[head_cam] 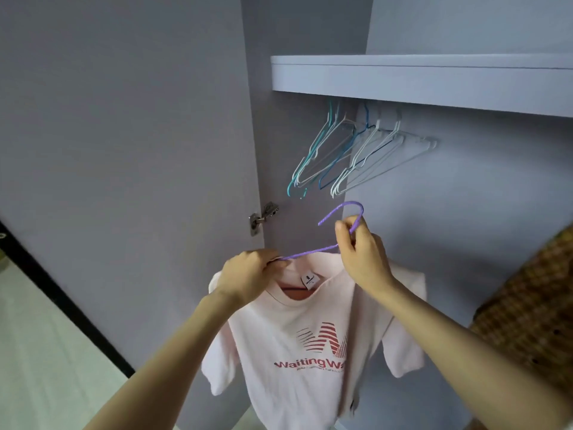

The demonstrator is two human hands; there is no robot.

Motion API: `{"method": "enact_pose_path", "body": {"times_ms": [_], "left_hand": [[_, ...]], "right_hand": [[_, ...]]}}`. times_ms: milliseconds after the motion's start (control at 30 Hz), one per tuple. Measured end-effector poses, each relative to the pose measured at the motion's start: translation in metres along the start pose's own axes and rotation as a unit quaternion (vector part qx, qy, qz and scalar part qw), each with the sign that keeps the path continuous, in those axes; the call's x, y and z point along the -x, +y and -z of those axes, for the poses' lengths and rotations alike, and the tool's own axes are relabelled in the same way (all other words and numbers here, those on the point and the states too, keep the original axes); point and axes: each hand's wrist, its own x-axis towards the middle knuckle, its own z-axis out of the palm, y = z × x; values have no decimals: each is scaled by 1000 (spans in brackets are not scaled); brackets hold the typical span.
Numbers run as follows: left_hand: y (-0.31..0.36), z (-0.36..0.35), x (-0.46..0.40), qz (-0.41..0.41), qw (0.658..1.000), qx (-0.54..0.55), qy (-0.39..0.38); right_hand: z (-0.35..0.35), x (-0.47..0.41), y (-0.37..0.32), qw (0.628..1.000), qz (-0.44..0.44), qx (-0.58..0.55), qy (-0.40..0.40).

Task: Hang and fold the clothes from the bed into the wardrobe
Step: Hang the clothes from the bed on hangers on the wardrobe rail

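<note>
Tee going onto its hanger, just short of the rail.

Nearest, the pink tee (297, 342) hangs in front of the open wardrobe, below both hands. The left hand (248, 274) pinches the collar at the hanger (338, 231) arm; the right hand (362, 252) has its fingers curled round the hanger neck under the purple hook. The step in hand looks like seating the shoulders. Next, I judge, the hook must be lifted and turned to catch the rail, which is hidden under the shelf (418, 79), beside the empty hangers (350, 153) farther in.
</note>
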Motion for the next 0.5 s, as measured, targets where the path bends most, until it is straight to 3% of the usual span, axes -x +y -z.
{"method": "enact_pose_path", "body": {"times_ms": [167,233,367,433,500], "left_hand": [[-12,-4,-9,30,998,37,42],[-9,-11,-13,21,998,51,33],[-16,-13,-25,45,994,94,13],[-16,-15,-33,53,992,113,1],[-3,-25,-41,31,995,94,-14]], "right_hand": [[32,26,50,983,104,146,-37],[40,35,70,979,76,176,-68],[71,53,108,973,-63,174,-137],[87,69,129,963,-57,207,-163],[94,84,142,962,-30,241,-124]]}}
